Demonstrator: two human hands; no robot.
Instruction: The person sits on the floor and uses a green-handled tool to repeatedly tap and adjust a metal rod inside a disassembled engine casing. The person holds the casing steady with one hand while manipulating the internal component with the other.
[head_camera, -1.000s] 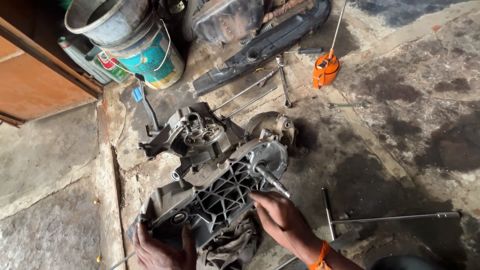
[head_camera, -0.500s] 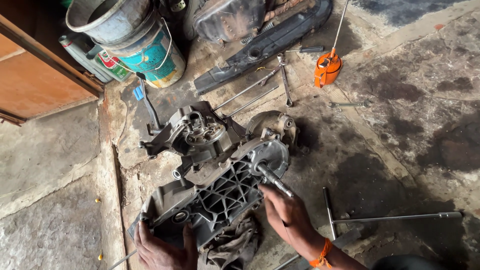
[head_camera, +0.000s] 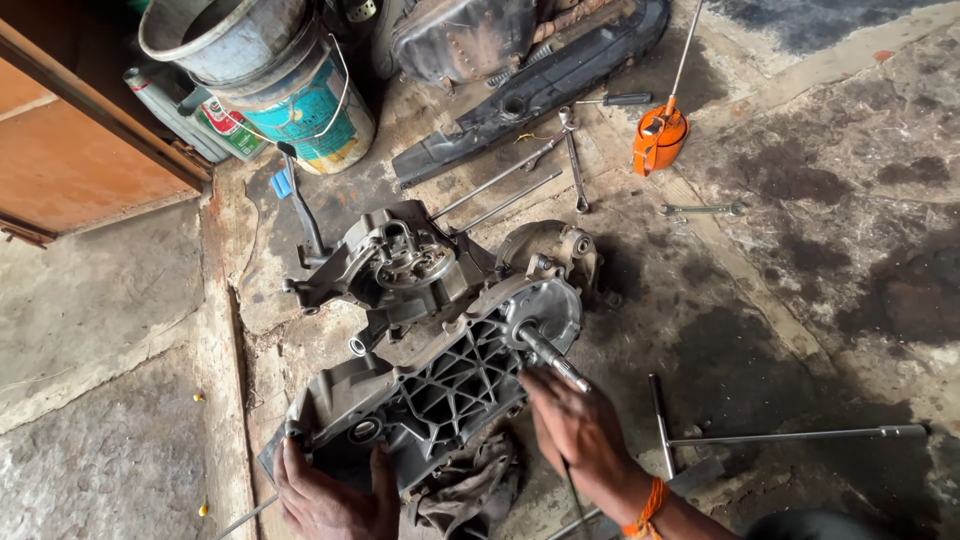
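A greasy grey engine crankcase (head_camera: 440, 340) lies on the oily concrete floor, its ribbed side up. A steel shaft (head_camera: 548, 353) sticks out of its round end. My left hand (head_camera: 330, 495) grips the near lower edge of the case, fingers curled over the rim. My right hand (head_camera: 575, 430) rests at the case's right edge, its fingers just under the tip of the shaft; whether it grips anything is hidden. An orange band is on that wrist. A dirty rag (head_camera: 470, 490) lies under the case.
Stacked buckets (head_camera: 290, 90) and a tin stand at the back left by a wooden door (head_camera: 70, 150). A black cover (head_camera: 540, 85), an orange oil can (head_camera: 658, 138), spanners (head_camera: 575, 165) and long T-handle wrenches (head_camera: 790, 436) lie around.
My right hand has slid down and right along the case edge, away from the shaft's base toward its tip. The left hand keeps its hold.
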